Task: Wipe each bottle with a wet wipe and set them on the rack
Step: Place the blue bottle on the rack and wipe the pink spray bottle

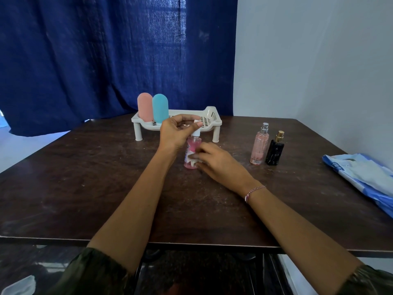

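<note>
One pink spray bottle stood upright on table, just before rack. Left hand pinched its white spray top; right hand held wet wipe against bottle's lower side. Rose bottle, teal bottle stood at rack's left end. Peach bottle, black bottle side by side at right.

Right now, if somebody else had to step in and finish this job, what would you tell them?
Left hand pinches the white top of the pink spray bottle, upright on the table.
Right hand holds a white wipe against its lower body.
Done: pink tube and blue tube stand at the left end of the rack.
Left: finish this bottle and rack it, then wipe and rack the pale pink bottle and black bottle to the right.
Wipes pack lies at the table's right edge.
</note>
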